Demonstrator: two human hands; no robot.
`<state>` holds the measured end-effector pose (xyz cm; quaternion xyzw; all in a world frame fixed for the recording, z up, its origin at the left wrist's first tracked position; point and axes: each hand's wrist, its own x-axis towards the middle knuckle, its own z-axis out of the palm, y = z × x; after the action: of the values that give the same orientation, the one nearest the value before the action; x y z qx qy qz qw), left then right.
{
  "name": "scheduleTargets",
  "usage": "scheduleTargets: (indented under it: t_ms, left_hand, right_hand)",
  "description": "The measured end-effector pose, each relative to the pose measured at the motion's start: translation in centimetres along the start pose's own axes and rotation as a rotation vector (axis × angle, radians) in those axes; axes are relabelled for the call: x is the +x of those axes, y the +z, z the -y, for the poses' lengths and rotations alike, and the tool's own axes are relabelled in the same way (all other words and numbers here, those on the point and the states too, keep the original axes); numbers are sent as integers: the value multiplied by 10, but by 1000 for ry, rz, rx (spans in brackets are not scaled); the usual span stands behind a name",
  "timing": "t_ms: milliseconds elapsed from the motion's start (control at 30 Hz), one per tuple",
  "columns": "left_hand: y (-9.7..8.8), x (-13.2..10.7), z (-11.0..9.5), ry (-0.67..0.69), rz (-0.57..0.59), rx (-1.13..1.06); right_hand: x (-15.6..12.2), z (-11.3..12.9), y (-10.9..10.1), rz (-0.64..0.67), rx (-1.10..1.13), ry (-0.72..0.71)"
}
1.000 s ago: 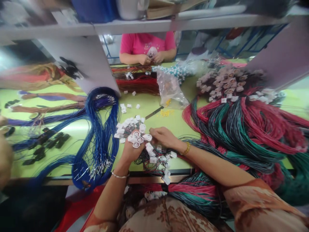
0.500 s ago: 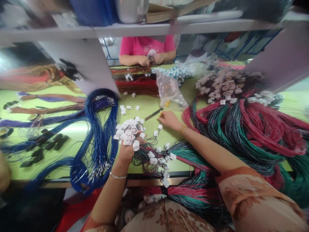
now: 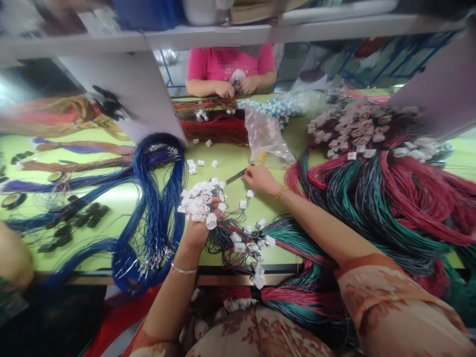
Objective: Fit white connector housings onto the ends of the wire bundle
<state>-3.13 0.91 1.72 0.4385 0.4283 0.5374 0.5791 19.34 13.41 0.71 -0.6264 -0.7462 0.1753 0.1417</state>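
Clutching a cluster of plugs [image 3: 201, 203], the left hand [image 3: 197, 230] risks snagging wires [image 3: 230, 238]; the right hand [image 3: 260, 178], fingers closed at a blade [image 3: 236, 175], could slip.

Left hand [image 3: 199, 229] is raised and clenched; right hand [image 3: 260, 178] reaches forward, fingers curled.

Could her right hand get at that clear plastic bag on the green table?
Probably yes: the right hand rests on the green table just below the clear plastic bag, with only bare tabletop and small yellow bits between.
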Motion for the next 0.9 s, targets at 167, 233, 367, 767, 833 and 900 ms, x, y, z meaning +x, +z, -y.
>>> scheduleTargets:
  t_ms: [167,233,367,767,833,900]
  left_hand:
    - [-1,1,-1,-51,-18,11]
    - [0,1,-1,-59,-36,-7]
    - [0,1,1,-31,-43,-43]
    - [-5,2,4,35,-6,-56]
    - [-5,2,6,41,-16,-71]
    - [-6,2,6,49,-20,-49]
  right_hand:
    - [-18,12,-7,81,772,111]
    - [-30,23,-8,160,1061,127]
    - [-56,49,-11,283,1256,44]
    - [-94,79,-10,-140,712,-507]
    - [-97,82,-9,-151,687,-524]
    - [-99,84,-10,-147,657,-510]
